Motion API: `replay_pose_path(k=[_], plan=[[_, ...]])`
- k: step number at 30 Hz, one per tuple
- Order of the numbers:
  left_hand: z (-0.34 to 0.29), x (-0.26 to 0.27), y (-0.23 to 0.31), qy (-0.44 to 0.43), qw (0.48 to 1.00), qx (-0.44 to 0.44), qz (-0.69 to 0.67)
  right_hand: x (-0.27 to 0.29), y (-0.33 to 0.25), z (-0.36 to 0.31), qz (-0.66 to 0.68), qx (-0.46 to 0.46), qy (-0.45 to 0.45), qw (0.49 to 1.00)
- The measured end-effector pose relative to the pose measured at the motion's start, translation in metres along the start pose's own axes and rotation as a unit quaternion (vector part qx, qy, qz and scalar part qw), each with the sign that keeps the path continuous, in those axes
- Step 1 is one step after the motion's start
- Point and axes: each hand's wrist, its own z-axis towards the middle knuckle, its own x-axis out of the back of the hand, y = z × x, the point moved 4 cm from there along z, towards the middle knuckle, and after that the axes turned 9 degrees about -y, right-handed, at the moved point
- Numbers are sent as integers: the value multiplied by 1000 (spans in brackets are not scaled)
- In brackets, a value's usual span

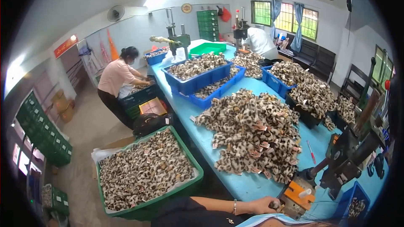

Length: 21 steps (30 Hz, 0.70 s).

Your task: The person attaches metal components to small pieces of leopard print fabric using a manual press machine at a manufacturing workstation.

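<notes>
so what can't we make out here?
All head view:
- Piece in the left hand: mostly covered by that hand.
- Right hand: can't be made out, bottom edge cuts the view.
- Tags on the big pile: print too small.
- Far worker: hands hidden around the press.

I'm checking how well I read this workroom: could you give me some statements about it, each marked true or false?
1. The left hand holds a small furry piece. True.
2. The large crate at the lower left is red. False: that crate is green.
3. A red pen lies on the blue table. True.
4. The co-worker in the pink top is lying down. False: the co-worker stands, bending forward.
5. Blue curtains hang at the barred window. True.
</notes>
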Motion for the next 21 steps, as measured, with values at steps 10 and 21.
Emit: replay_pose_path(k=[10, 21], plan=[[4, 19, -3, -67, 997, 40, 10, 7, -19, 31, 239, -181, 69, 951], [31, 6, -12, -148, 978, 68, 133, 24, -27, 4, 329, -272, -61, 902]])
